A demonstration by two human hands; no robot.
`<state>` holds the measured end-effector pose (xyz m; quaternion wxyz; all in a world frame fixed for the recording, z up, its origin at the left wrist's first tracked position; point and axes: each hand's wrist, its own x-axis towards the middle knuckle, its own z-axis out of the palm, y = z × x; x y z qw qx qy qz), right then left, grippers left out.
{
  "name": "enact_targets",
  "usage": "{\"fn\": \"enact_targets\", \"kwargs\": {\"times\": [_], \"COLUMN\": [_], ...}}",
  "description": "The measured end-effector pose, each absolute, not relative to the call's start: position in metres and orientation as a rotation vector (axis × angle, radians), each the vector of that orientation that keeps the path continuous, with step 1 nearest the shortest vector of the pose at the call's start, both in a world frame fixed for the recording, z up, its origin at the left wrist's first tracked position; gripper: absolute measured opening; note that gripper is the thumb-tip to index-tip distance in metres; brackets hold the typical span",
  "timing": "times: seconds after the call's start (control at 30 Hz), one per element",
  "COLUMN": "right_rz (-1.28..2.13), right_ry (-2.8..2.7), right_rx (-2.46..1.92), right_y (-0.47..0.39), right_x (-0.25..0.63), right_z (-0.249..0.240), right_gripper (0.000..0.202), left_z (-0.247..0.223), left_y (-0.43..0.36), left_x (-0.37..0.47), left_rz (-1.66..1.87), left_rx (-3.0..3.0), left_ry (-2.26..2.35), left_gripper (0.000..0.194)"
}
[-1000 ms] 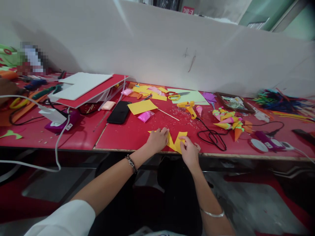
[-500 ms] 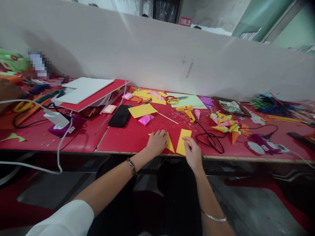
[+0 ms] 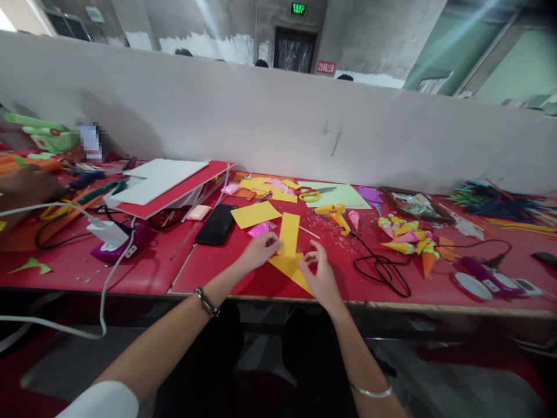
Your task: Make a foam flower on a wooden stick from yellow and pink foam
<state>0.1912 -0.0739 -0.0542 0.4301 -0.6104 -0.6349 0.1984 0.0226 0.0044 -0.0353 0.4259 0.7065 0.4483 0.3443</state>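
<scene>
In front of me, a rectangular yellow paper strip (image 3: 289, 231) stands on end over a larger yellow paper piece (image 3: 292, 270) with a slanted edge. My left hand (image 3: 261, 251) pinches the strip's left edge near its lower part. To the right, my right hand (image 3: 321, 273) has thumb and fingers apart, close to the strip's lower right and over the larger piece's right side. Behind the strip lie another yellow sheet (image 3: 256, 214) and a pink packet (image 3: 260, 229), partly covered.
A black phone (image 3: 216, 224) lies left; a yellow glue gun (image 3: 333, 216) with looping black cord (image 3: 383, 268) lies right. Scissors (image 3: 310, 195), small coloured cones (image 3: 409, 237), purple power strips (image 3: 491, 276) and stacked boards (image 3: 167, 180) surround the workspace. Another person's hand (image 3: 30, 183) is far left.
The yellow strip has moved left from beside the larger piece to over it. My left hand has shifted to the strip's edge; my right hand has let go of it. The view has tilted up.
</scene>
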Motion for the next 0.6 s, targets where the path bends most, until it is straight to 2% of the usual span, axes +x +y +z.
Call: {"fn": "enact_targets", "kwargs": {"times": [0.17,0.3,0.47,0.6], "right_rz": [0.349,0.301,0.317,0.317], "right_ry": [-1.903,-1.895,-1.902,-1.899], "right_rx": [-1.627,-1.662,-1.645,-1.654], "right_y": [-0.082,-0.082,-0.079,-0.080], "right_x": [0.195,0.196,0.198,0.199], "right_z": [-0.068,-0.074,-0.078,-0.080], "right_gripper": [0.068,0.067,0.063,0.060], "left_z": [-0.018,-0.013,-0.017,-0.020], "left_y": [0.075,0.137,0.196,0.220], "left_x": [-0.002,-0.009,-0.003,0.012], "left_rz": [0.925,0.984,0.994,1.028], "left_rx": [1.565,1.479,1.460,1.489], "left_ry": [1.297,1.414,1.538,1.532], "left_gripper": [0.018,0.016,0.023,0.013]}}
